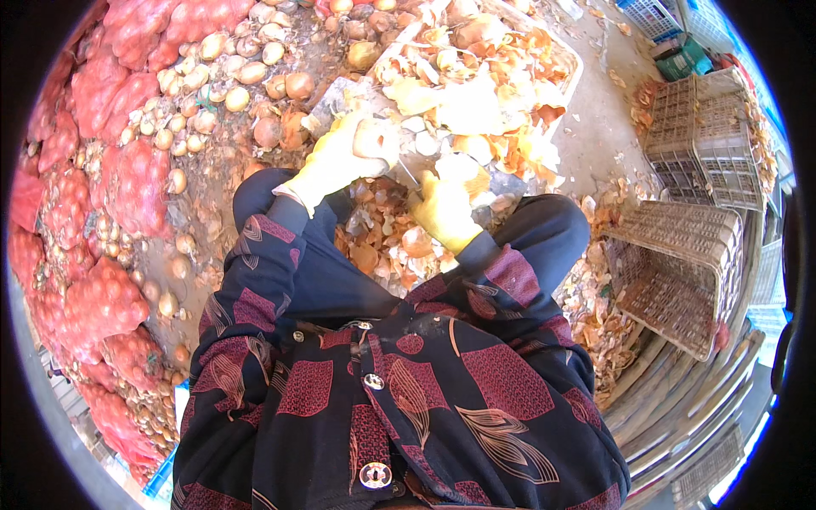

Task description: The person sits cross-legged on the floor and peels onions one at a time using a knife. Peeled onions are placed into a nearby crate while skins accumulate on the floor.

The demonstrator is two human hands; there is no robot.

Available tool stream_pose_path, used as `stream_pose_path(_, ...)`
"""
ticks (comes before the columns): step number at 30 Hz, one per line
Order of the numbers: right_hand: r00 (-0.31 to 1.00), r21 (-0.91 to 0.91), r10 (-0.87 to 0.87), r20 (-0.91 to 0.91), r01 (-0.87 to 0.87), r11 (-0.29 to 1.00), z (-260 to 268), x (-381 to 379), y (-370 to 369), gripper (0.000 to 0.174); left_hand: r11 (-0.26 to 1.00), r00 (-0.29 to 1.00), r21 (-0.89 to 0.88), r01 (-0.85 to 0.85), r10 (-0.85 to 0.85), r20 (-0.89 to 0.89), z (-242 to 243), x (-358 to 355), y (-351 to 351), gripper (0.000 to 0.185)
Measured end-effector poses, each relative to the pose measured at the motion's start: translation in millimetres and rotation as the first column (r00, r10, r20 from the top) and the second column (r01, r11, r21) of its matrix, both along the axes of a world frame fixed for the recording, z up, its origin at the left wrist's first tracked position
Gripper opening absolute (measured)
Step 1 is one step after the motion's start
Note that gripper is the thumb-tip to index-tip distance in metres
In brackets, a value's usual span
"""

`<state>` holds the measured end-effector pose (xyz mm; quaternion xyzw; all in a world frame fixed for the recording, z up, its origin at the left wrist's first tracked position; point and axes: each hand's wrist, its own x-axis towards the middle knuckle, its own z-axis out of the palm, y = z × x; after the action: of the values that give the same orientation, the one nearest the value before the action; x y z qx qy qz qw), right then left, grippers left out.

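My left hand [344, 153], in a yellow glove, is closed around an onion [376, 139] in front of my knees. Just right of it and slightly lower, my right hand [443, 207], gloved in yellow too, grips a small knife [407, 171] whose thin blade points up towards the onion. Bright light washes out both gloves and the onion. Beyond my hands, onion skins [535, 70] fill a large pale tray [577, 67]. More loose skins [382, 248] lie on the ground between my legs.
Loose onions [237, 99] and red mesh sacks of onions [134, 185] cover the ground at left. On the right are an upright plastic crate [701, 134] and a crate tipped on its side [682, 280], with long wooden poles [676, 395] below.
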<state>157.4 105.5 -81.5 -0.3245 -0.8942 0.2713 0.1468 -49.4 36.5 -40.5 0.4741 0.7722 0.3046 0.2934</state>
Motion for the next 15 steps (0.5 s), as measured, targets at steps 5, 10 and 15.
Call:
stream_pose_path(5,0.999,0.207,0.007,-0.033,0.0,0.978,-9.7,-8.0,7.2,0.018,0.99,0.982,0.139,0.015,-0.041,0.186,-27.5,-17.1,2.8,0.081)
stream_pose_path(10,0.999,-0.245,-0.022,0.024,0.027,0.969,12.7,7.4,3.1,0.029,0.995,0.96,0.087,0.049,-0.071,0.271,-3.5,2.4,7.2,0.08)
stream_pose_path(15,0.995,-0.095,-0.081,0.061,0.087,0.992,13.8,3.4,-3.8,0.019,0.988,0.857,0.041,-0.147,0.148,-0.493,-1.2,56.6,2.8,0.075)
